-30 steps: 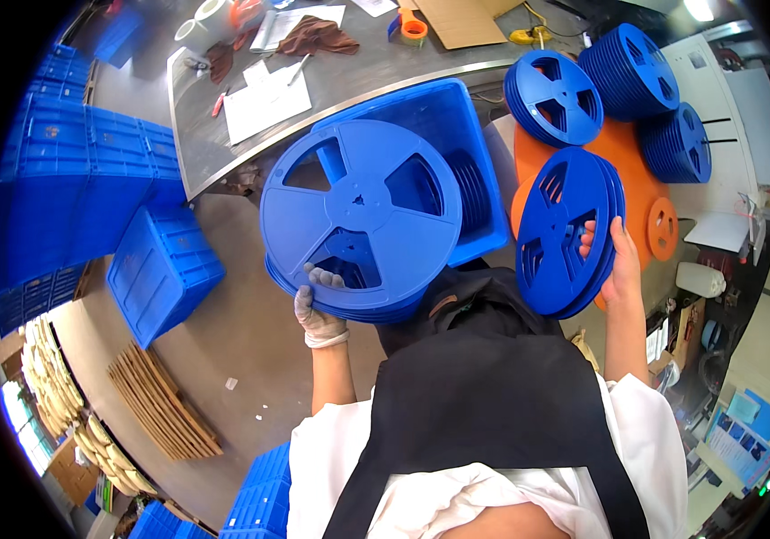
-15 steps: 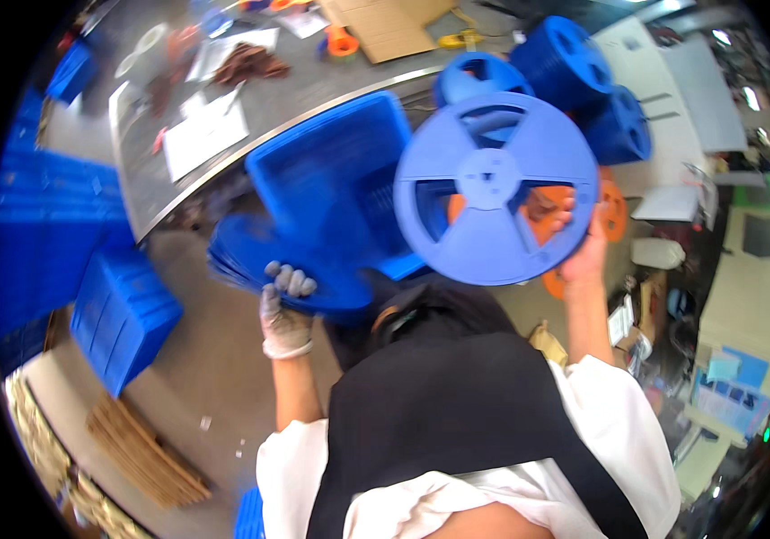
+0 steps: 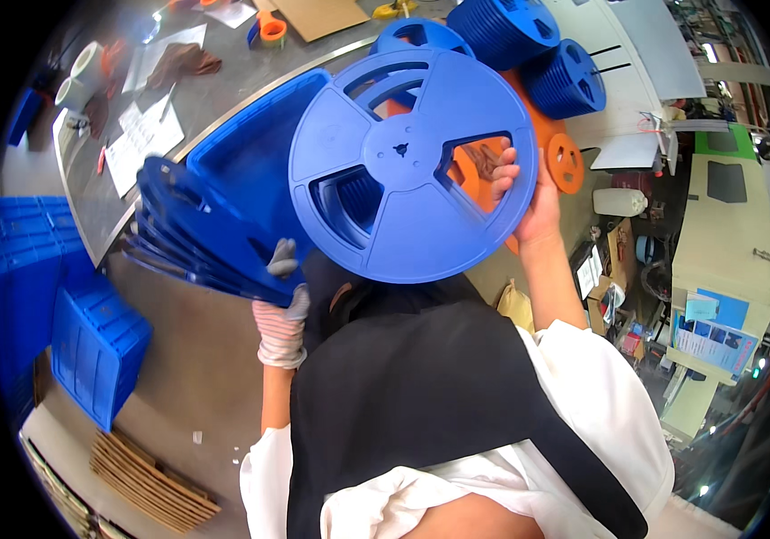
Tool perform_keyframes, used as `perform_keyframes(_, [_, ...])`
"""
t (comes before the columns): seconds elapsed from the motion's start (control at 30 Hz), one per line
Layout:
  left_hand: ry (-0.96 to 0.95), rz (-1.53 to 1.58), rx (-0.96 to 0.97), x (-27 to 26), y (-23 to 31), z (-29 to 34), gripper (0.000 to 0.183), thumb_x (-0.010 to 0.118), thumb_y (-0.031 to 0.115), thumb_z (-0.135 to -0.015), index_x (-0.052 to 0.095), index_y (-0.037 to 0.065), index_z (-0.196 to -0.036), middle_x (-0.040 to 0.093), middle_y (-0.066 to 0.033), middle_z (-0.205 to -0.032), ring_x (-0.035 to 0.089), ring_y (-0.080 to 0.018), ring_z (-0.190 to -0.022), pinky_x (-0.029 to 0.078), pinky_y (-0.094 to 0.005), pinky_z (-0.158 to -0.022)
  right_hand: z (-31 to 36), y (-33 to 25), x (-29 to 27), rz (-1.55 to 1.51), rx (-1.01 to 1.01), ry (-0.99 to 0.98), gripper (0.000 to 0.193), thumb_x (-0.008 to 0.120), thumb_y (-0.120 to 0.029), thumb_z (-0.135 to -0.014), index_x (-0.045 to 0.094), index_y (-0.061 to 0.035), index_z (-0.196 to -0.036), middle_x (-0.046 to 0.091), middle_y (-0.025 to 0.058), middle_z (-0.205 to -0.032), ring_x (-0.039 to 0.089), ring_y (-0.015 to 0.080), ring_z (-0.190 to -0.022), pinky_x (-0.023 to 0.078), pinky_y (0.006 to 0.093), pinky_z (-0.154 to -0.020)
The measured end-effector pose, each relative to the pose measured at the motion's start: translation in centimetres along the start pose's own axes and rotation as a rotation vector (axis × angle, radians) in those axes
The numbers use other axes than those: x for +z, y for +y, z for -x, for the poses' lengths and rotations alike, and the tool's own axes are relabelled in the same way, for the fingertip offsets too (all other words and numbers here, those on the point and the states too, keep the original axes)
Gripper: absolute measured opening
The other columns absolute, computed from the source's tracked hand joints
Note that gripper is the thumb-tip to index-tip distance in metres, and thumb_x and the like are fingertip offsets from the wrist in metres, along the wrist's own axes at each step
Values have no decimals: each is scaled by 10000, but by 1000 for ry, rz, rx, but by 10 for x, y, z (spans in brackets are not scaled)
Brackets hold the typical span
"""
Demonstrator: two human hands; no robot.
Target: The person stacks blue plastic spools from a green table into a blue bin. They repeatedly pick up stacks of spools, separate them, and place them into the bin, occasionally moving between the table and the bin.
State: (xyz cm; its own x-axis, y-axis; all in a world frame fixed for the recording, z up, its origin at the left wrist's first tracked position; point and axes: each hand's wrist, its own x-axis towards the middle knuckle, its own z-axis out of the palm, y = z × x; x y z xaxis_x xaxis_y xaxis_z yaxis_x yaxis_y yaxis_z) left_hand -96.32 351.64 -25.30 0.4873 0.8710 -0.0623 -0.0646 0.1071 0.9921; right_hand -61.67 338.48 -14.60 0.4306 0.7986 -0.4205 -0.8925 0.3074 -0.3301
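Note:
My right hand (image 3: pixel 539 205) is bare and grips the right rim of a large blue plastic reel (image 3: pixel 470 94), its fingers passing through one of the cut-outs. The reel's broad face, with three openings and a small hub hole, is turned up toward me. A gloved left hand (image 3: pixel 283 314) clasps the near edge of several blue reels (image 3: pixel 201 235), fanned apart and tilted at my left. Behind both hands stands an open blue bin (image 3: pixel 264 112), partly covered by the reels. More dark blue reel edges show through the lower left cut-out of the large reel.
Stacked blue reels (image 3: pixel 504 31) and orange reels (image 3: pixel 566 163) stand at the far right. A metal-edged worktable (image 3: pixel 232 67) holds papers, a brown cloth and orange tape. Blue crates (image 3: pixel 102 346) and flattened cardboard (image 3: pixel 151 481) are at left; a pale machine (image 3: pixel 726 242) is at right.
The large reel in my right hand has moved left and turned. The reels in my left hand have risen, tilted more steeply and spread apart. The whole view has shifted.

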Motion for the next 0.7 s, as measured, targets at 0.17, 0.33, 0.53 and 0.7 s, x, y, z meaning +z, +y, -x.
perform_keyframes(0.17, [-216,-433,223,2,24,-4,495,620,-2,-684,592,34,-1177,597,-178,-1251,492,-346,-1268,378,-411,-1036,-18,14,20,37,106,61,513,453,-398,-993,502,49,-1240,641,134,-1028,649,246,-826,564,381,-765])
perform_keyframes(0.33, [-353,-602,263,1,2,1,654,565,4,-653,548,63,-1305,608,-123,-1228,580,-284,-1154,452,-362,-965,-34,35,41,25,244,-11,556,424,-424,-998,480,51,-1280,631,176,-1104,665,290,-916,576,420,-800])
perform_keyframes(0.53, [-307,-236,126,24,13,1,638,651,-1,-669,536,20,-1296,639,-121,-1016,630,-274,-946,496,-362,-852,-47,49,82,165,141,153,630,330,-474,-1011,500,92,-1228,641,217,-1100,656,330,-982,580,434,-823])
perform_keyframes(0.7, [-303,-294,112,27,26,-2,580,627,-14,-713,541,26,-1286,631,-93,-1025,618,-235,-986,486,-346,-895,-79,60,88,236,130,156,603,364,-439,-1012,434,101,-1272,608,241,-1154,633,358,-1032,556,455,-890])
